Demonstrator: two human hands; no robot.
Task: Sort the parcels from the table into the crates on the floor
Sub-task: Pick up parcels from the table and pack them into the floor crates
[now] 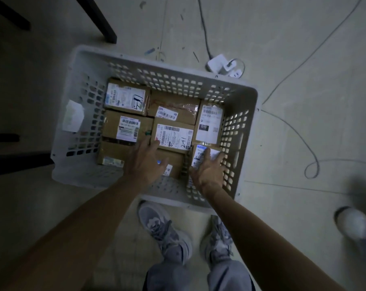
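A grey perforated crate (87, 59) stands on the floor in front of my feet, packed with several brown cardboard parcels with white labels. My left hand (145, 162) lies flat with straight fingers on the parcels near the crate's front middle, fingertips touching the parcel marked "241" (174, 136). My right hand (209, 172) rests with spread fingers on a small labelled parcel (201, 154) in the front right corner of the crate. Neither hand curls round anything.
Black table legs (98, 17) stand at the upper left. A white power adapter (219, 64) and loose cables (293, 131) lie on the floor right of the crate. Another person's shoe (354, 225) is at the right edge. My own shoes (167, 229) stand just behind the crate.
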